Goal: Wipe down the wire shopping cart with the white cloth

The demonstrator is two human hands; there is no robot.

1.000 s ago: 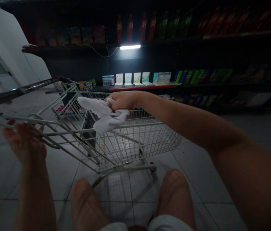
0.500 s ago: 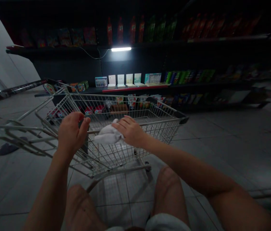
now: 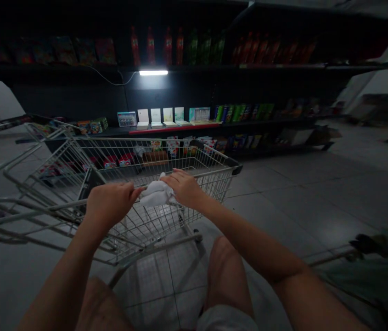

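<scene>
A wire shopping cart stands sideways in front of my knees. My right hand is closed over a crumpled white cloth, pressing it on the cart's near top rail. The cloth drapes over the rail and bulges out to the left of my fingers. Just left of the cloth, my left hand is wrapped over the same rail, its thumb pointing toward the cloth. Most of its fingers are hidden behind the hand.
Dark store shelves run behind the cart, holding bottles, booklets, cans and snack packs. A lit tube lamp hangs under the upper shelf. Grey floor tiles extend to the right. At lower right lies a dim greenish shape.
My left hand, raised with fingers curled before, has come down and closed on the rail. The right hand stays on the cloth. My view has turned right.
</scene>
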